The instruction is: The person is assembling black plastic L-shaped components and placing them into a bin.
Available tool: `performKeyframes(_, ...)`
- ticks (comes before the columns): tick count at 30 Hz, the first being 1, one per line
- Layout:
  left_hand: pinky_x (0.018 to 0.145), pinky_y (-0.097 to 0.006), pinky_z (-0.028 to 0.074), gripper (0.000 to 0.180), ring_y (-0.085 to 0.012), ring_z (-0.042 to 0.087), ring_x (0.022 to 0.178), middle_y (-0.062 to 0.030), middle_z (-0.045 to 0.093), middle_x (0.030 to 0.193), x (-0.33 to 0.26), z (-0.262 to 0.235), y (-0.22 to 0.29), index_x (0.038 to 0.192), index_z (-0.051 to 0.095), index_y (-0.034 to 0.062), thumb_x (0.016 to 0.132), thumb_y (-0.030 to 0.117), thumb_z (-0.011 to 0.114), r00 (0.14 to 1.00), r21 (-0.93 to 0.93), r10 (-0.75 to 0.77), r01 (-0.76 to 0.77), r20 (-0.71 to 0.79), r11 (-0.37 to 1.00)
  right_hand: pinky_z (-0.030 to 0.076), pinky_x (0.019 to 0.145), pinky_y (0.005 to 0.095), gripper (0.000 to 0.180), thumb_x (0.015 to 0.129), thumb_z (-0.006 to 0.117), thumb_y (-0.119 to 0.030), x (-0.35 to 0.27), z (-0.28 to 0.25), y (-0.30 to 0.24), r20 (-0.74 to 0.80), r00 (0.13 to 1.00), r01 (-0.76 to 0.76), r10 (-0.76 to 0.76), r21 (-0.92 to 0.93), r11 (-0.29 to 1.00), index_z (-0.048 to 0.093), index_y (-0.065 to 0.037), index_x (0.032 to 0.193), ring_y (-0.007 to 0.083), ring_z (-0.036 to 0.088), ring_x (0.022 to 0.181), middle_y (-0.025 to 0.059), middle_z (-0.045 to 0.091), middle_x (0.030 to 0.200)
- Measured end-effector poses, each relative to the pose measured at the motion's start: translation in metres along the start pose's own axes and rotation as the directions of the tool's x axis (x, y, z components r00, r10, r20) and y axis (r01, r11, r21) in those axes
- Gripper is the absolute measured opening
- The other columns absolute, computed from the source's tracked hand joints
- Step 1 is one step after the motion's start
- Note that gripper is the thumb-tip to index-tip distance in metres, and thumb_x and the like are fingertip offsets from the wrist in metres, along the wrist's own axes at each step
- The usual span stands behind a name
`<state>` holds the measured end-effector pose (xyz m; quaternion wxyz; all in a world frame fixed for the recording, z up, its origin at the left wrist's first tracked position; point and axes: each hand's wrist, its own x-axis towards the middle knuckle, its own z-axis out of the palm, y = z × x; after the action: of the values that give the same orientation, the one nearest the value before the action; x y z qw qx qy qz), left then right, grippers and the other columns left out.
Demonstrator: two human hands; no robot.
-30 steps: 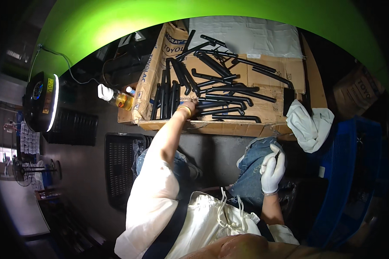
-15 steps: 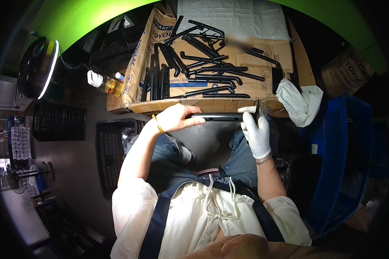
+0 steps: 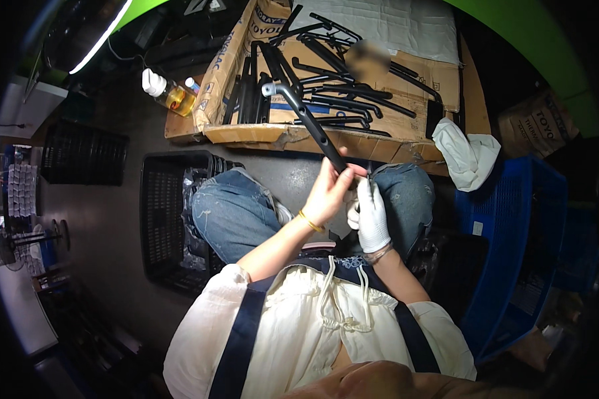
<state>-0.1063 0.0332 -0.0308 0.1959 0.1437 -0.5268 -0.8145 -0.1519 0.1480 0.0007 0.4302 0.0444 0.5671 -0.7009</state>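
Note:
My bare left hand [image 3: 331, 191] grips the near end of a long black metal bar [image 3: 306, 116] that slants up and away toward the cardboard. My right hand [image 3: 371, 214], in a white glove, is closed beside it at the bar's lower end, over my knees. The bar's far end has a silver tip. Behind it a flattened cardboard sheet [image 3: 419, 126] holds several more black bars [image 3: 353, 93] in a loose pile.
A black plastic crate [image 3: 163, 213] stands at my left leg, a blue crate [image 3: 512, 246] at my right. A white cloth [image 3: 469, 156] lies on the cardboard's right corner. A bottle of yellow liquid [image 3: 170, 93] stands left of the cardboard.
The bar was held level across my knees half a second ago; now it points away with both hands together at its near end. A second ago my left hand was reaching into the pile.

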Motion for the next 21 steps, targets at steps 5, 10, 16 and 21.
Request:
performKeyframes(5, 0.044, -0.021, 0.043, 0.026, -0.0091, 0.053, 0.059, -0.0049, 0.053, 0.091, -0.018, -0.032, 0.024, 0.126, 0.034, 0.0108, 0.105, 0.023, 0.042, 0.959, -0.098, -0.282, 0.278, -0.027, 0.956, 0.035, 0.046, 0.0214, 0.017, 0.103, 0.043, -0.015, -0.013, -0.026, -0.019, 0.08, 0.99, 0.139, -0.117, -0.397, 0.907, 0.057, -0.006, 0.102, 0.0049, 0.042, 0.05, 0.0005, 0.055, 0.074)
performKeyframes(10, 0.04, -0.018, 0.028, 0.052, -0.0041, 0.038, 0.048, 0.0013, 0.049, 0.075, -0.04, -0.022, 0.045, 0.149, 0.034, 0.0159, 0.106, 0.044, 0.034, 0.913, -0.173, -0.404, 0.408, 0.061, 0.896, 0.047, 0.055, 0.0371, 0.011, 0.097, 0.052, -0.014, -0.024, -0.014, -0.046, 0.355, 0.886, 0.463, -0.3, -0.722, 0.514, 0.06, -0.006, 0.098, 0.0272, 0.062, 0.058, 0.0119, 0.056, 0.063)
performKeyframes(16, 0.044, -0.016, 0.03, 0.062, -0.0021, 0.036, 0.047, 0.0049, 0.047, 0.066, -0.045, 0.001, 0.059, 0.143, 0.046, 0.0074, 0.105, 0.052, 0.026, 0.933, -0.091, -0.359, 0.356, -0.019, 0.93, 0.051, 0.055, 0.0445, 0.01, 0.095, 0.056, -0.02, -0.026, 0.008, -0.065, 0.565, 0.767, 0.621, -0.303, -0.773, 0.13, 0.057, -0.011, 0.095, 0.0352, 0.065, 0.063, 0.013, 0.066, 0.07)
performKeyframes(21, 0.044, -0.015, 0.03, 0.066, -0.0017, 0.036, 0.047, 0.0055, 0.046, 0.064, -0.044, 0.002, 0.066, 0.141, 0.047, 0.0065, 0.104, 0.055, 0.022, 0.929, -0.088, -0.368, 0.364, -0.038, 0.927, 0.051, 0.055, 0.0441, 0.01, 0.095, 0.055, -0.021, -0.026, 0.012, -0.069, 0.579, 0.767, 0.623, -0.277, -0.775, 0.105, 0.057, -0.012, 0.095, 0.0341, 0.066, 0.062, 0.0117, 0.067, 0.07)
